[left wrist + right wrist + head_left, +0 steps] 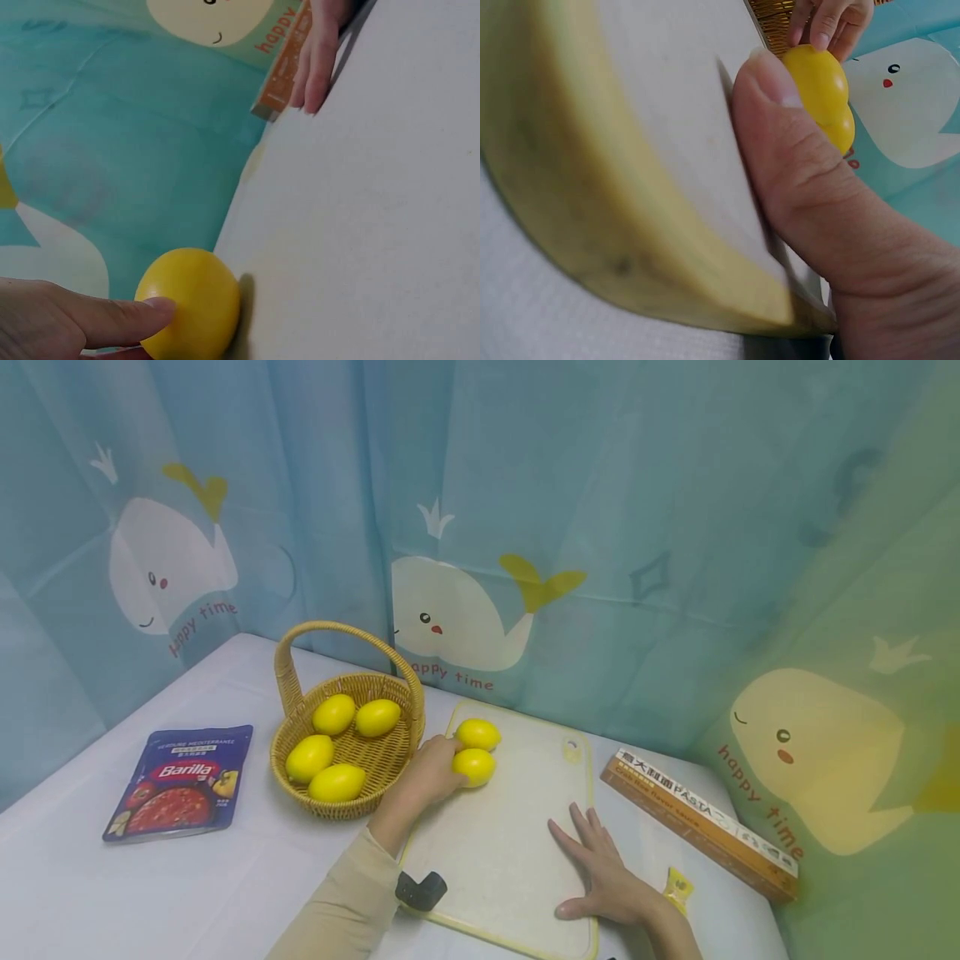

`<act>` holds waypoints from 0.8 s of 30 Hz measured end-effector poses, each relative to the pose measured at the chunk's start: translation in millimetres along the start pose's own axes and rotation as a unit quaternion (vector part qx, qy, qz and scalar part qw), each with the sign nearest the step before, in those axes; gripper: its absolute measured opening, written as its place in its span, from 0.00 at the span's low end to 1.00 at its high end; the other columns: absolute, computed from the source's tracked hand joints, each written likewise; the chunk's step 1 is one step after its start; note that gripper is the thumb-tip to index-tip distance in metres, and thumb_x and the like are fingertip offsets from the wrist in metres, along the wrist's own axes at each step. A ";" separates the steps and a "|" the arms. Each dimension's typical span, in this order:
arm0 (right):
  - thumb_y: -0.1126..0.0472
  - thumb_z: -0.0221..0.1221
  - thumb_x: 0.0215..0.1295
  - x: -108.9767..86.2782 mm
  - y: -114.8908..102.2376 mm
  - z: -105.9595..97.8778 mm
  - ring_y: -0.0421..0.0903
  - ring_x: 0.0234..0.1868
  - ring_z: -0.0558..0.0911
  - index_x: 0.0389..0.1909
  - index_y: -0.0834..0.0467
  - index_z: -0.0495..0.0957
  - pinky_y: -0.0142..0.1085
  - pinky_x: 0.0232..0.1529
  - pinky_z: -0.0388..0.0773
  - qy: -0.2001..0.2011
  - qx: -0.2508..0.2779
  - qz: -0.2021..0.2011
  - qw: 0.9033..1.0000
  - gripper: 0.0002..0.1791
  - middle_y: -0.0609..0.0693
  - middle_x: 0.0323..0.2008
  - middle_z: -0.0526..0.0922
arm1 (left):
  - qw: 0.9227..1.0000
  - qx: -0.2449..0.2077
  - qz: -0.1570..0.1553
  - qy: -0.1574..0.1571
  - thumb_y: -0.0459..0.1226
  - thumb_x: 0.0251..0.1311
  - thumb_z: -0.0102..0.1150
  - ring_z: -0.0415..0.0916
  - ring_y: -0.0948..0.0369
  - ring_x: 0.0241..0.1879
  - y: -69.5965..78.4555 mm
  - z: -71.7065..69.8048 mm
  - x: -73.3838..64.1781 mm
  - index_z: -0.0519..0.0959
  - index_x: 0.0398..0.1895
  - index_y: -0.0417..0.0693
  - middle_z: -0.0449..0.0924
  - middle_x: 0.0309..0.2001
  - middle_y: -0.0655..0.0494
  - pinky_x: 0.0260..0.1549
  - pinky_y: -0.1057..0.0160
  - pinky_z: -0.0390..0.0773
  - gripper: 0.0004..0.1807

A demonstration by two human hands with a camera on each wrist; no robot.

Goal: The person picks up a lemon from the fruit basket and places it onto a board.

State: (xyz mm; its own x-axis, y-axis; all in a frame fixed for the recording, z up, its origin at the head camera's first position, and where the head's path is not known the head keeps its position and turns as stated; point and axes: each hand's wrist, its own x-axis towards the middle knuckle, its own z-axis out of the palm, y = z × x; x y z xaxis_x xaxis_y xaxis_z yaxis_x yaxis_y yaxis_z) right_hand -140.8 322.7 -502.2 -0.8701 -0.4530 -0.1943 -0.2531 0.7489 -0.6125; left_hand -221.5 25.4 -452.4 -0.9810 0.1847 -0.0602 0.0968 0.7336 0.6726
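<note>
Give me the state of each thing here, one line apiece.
Board: lying flat
Left grip: holding the board's nearer lemon
Right grip: spread over the board
Farther lemon: whole
Basket: upright, four lemons inside
Pouch: lying face up
Box: lying down
Packet: lying down
Curtain: hanging

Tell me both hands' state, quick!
Left hand: closed, pinching the nearer lemon on the cutting board.
Right hand: open, fingers spread, at the board's right edge, holding nothing.
</note>
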 end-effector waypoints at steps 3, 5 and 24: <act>0.42 0.72 0.38 -0.7 -0.5 -0.1 0.67 0.72 0.24 0.73 0.51 0.54 0.56 0.69 0.16 0.000 0.003 -0.006 1.000 0.60 0.63 0.75 0.32 | 1.000 0.004 0.003 0.005 0.36 0.52 0.68 0.72 0.54 0.48 -0.6 1.4 0.8 0.75 0.55 0.37 0.76 0.48 0.47 0.55 0.53 0.73 0.26; 0.42 0.72 0.38 -0.8 -0.7 -0.4 0.67 0.71 0.24 0.73 0.50 0.53 0.58 0.69 0.17 -0.002 0.002 -0.008 1.000 0.60 0.64 0.75 0.31 | 1.000 0.006 0.002 0.007 0.36 0.52 0.67 0.72 0.55 0.48 -0.9 2.2 1.1 0.75 0.56 0.37 0.75 0.48 0.47 0.55 0.53 0.73 0.26; 0.41 0.72 0.37 0.0 2.1 -0.6 0.66 0.72 0.25 0.73 0.50 0.54 0.65 0.67 0.25 -0.004 -0.009 -0.001 1.000 0.60 0.62 0.75 0.32 | 0.999 0.025 0.014 0.017 0.35 0.54 0.65 0.72 0.54 0.53 4.5 0.2 -0.6 0.72 0.61 0.38 0.74 0.53 0.47 0.61 0.54 0.70 0.29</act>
State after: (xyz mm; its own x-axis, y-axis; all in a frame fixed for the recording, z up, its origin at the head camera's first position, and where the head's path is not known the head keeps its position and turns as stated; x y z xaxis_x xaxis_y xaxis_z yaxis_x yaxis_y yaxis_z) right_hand -141.6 324.6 -503.0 -0.8665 -0.4581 -0.1983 -0.2627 0.7562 -0.5993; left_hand -220.4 28.8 -449.4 -0.9829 0.1837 -0.0162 0.1316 0.7607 0.6356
